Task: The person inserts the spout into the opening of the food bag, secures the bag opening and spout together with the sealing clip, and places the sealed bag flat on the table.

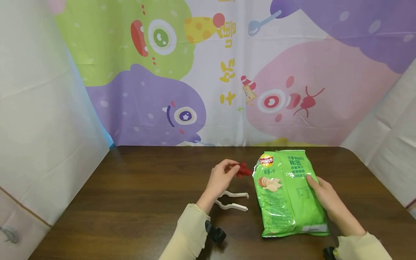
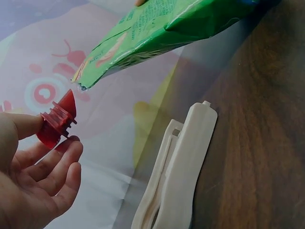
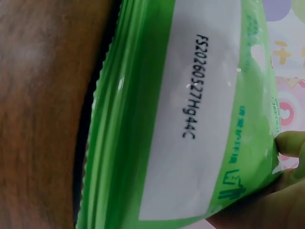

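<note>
Between thumb and fingers, my left hand (image 1: 218,178) pinches a small red ribbed plastic spout (image 1: 243,170) at the left edge of a green bag of potato chips (image 1: 289,202). In the left wrist view, the spout (image 2: 58,119) has a slanted tip that points up toward the bag (image 2: 143,43), with a gap between them. My right hand (image 1: 326,198) grips the bag's right side, thumb on its front and the other fingers hidden behind. The right wrist view shows a white printed label (image 3: 190,109) and the crimped seam (image 3: 107,143) at the bag's lower end.
A white plastic clip (image 1: 232,206) with two spread arms lies on the brown wooden table (image 1: 146,202), just right of my left wrist. Behind the table hangs a cartoon-printed cloth (image 1: 227,119). White cloth walls (image 1: 42,108) stand at both sides.
</note>
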The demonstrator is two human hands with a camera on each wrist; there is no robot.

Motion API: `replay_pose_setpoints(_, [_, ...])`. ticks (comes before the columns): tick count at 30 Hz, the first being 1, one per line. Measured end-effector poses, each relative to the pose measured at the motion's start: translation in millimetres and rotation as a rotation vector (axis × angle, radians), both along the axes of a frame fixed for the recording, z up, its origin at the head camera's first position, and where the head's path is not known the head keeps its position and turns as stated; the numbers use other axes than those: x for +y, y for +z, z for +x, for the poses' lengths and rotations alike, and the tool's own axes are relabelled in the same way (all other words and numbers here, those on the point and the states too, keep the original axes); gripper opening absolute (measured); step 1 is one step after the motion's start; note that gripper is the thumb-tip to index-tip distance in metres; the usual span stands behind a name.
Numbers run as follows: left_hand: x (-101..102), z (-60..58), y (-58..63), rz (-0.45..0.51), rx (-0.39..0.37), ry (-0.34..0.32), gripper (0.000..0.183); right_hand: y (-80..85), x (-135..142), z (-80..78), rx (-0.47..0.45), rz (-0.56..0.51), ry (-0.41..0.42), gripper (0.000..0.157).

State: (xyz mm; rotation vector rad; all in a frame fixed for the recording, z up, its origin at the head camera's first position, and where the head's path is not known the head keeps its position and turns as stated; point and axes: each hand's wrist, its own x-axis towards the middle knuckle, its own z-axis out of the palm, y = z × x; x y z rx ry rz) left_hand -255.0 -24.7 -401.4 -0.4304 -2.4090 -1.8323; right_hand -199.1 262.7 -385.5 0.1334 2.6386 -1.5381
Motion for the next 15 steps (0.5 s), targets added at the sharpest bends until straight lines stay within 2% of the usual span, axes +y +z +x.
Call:
replay_pose_setpoints(8, [4.3,-2.7,1.6,0.022,0.058,0.028,0.020,-0.4,-2.4,3.6,-0.001,0.004,0.005,0.072])
replay_pose_setpoints(15, [9.1,-0.4,6.7,0.051,0.045,0.041,0.020,0.1,-3.7,5.3,-0.007,0.003,-0.013,0.072])
